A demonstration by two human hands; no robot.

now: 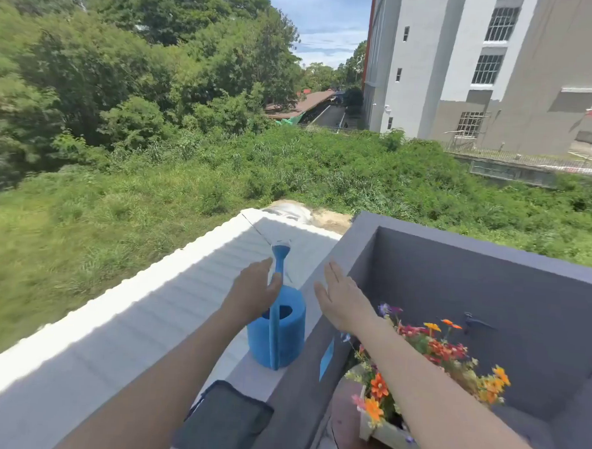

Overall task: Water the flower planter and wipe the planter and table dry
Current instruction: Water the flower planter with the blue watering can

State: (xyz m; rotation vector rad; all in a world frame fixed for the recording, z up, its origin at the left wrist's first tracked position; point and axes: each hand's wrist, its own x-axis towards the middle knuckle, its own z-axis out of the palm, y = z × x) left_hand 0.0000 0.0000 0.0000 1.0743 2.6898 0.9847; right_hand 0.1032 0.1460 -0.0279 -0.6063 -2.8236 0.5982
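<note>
A blue watering can [283, 337] stands on the grey ledge [299, 389], its spout pointing away from me. My left hand [255, 287] hovers just left of the spout, fingers loose and holding nothing; the thumb is close to the spout. My right hand [340, 295] is stretched out flat to the right of the can, above the ledge, also empty. Under my right forearm, a pale planter [388, 435] with orange, red and purple flowers [432, 348] rests on a dark round table [349, 433]. A folded grey cloth [224, 423] lies on the ledge near me.
A white corrugated roof [138, 319] runs beyond the ledge on the left. Dark grey balcony walls [472, 295] enclose the planter corner, with a small tap [471, 321] on the far wall. Grass, trees and a grey building lie beyond.
</note>
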